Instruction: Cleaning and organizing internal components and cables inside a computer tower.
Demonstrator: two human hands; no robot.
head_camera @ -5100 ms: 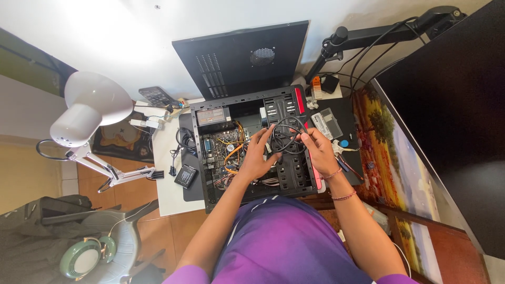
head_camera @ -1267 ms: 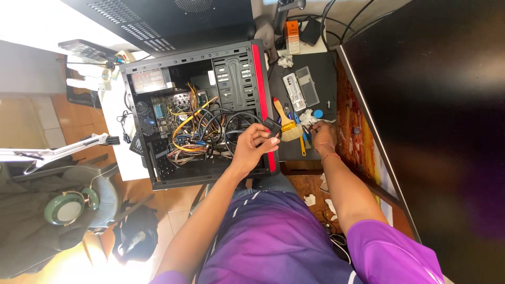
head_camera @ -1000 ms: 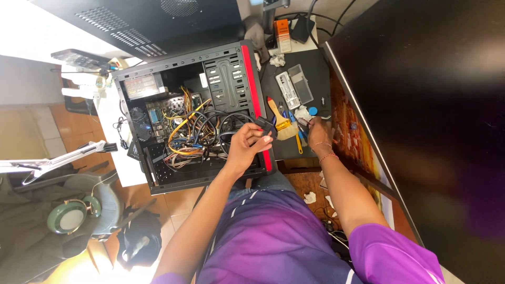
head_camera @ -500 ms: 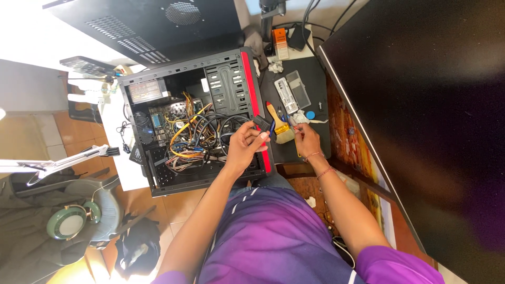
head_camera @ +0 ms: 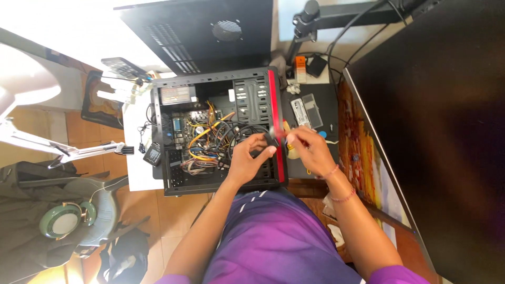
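1. Head view: an open computer case (head_camera: pixel 215 131) is laid on its side on the tabletop (head_camera: pixel 138 173), its long axis running away from the person and its red front edge (head_camera: pixel 274 126) turned to the right.
2. The left hand (head_camera: pixel 247 160) is held over the tangle of cables (head_camera: pixel 210 144) inside the case; its fingers (head_camera: pixel 265 151) are curled around a dark cable end (head_camera: pixel 260 150).
3. The right hand (head_camera: pixel 313 150) is held beside the red edge; whether anything is pinched in its blurred fingers cannot be told.
4. The step in hand is judged to be cable work; next, a steady, aligned push would be called for.
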